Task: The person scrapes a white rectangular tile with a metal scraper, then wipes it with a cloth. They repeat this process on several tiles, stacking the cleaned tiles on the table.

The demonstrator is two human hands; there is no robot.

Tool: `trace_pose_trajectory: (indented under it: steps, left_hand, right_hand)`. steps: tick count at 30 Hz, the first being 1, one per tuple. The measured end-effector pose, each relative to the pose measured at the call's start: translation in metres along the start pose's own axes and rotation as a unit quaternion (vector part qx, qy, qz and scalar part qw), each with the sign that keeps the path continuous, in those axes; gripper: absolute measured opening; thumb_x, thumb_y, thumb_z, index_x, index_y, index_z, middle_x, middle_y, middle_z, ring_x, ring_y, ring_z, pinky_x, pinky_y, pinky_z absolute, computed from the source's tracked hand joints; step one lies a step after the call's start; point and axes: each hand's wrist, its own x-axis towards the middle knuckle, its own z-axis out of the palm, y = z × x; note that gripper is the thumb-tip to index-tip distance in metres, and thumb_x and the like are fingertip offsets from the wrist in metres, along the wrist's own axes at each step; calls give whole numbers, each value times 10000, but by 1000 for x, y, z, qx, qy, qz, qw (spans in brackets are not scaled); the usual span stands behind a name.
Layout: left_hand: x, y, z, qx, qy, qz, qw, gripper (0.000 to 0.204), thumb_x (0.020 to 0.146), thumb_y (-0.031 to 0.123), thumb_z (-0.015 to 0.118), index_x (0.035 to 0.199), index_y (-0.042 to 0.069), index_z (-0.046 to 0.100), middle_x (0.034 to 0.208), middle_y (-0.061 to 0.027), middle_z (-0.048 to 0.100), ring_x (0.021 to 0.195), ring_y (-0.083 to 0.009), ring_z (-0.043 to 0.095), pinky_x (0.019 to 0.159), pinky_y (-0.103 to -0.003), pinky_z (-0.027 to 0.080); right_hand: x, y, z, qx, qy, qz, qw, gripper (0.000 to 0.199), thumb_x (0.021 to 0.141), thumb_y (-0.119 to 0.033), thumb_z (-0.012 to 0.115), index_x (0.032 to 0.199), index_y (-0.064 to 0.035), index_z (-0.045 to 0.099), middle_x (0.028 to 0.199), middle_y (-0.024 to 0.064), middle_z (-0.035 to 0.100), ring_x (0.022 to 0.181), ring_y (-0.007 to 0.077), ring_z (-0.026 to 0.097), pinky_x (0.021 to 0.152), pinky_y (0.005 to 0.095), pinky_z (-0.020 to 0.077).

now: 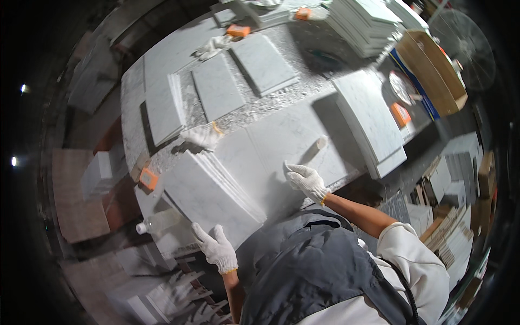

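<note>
My left hand [218,250], in a white knit glove, has its fingers apart at the near left edge of a stack of pale marble tiles [208,189]. The fingertips are close to the stack; contact cannot be made out. My right hand [306,182], gloved alike, is over a flat marble tile [271,135], its fingers drawn together. Something thin and pale shows at its fingertips, too small to name. Just beyond it, a short whitish cylinder [322,142] stands on the tile. A crumpled white glove [201,135] lies behind the stack.
At the table's left edge are a plastic bottle [160,221] and an orange block [148,179]. More tiles [264,64] lie farther back, and a tile stack [374,122] is on the right. Beyond it are an open cardboard box [428,73] and a fan [460,49].
</note>
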Motion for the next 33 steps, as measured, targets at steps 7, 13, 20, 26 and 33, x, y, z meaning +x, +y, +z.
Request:
trace_pose_trajectory:
  steps: [7,13,20,26,33]
  left_hand:
    - [23,47,18,-3,59,284,957,607,1011,308,665,1487,-13,467,1513,-289,474,1377,-474,487,1139,-553,423]
    - [15,53,30,46,39,353,934,451,965,244,702,1311,-29,606,1420,-214,563,1325,-436,526,1106,-561,446]
    - [19,72,34,-125,-3,363,924,209,994,153,638,1082,-26,702,1205,-222,688,1180,-433,634,1047,-523,495]
    - [13,118,47,-199,-14,385,901,206,944,222,724,1037,38,728,1085,-155,719,1003,-391,685,886,-476,554]
    - [-32,177,82,-121,-43,348,929,241,949,326,750,1073,119,747,1097,-130,737,1016,-368,699,863,-475,566]
  right_hand:
    - [24,-13,13,-127,48,-84,987,710,936,-296,735,1565,-95,474,1492,131,608,1358,245,586,1123,319,453]
    - [-19,0,-25,-173,55,-50,982,552,958,-261,706,1455,-52,589,1257,96,734,1142,196,691,984,311,533]
    - [-73,3,-47,-112,-16,-48,992,412,1051,-292,658,1398,-71,664,1137,68,764,986,152,719,905,325,595]
    - [-79,-32,-132,-92,217,-247,940,395,1031,-204,662,1375,-9,655,1216,149,744,1040,191,728,971,334,564]
    - [-67,-88,-230,-616,154,-334,696,597,972,-395,715,1497,-151,566,1545,208,512,1493,330,421,1259,484,285]
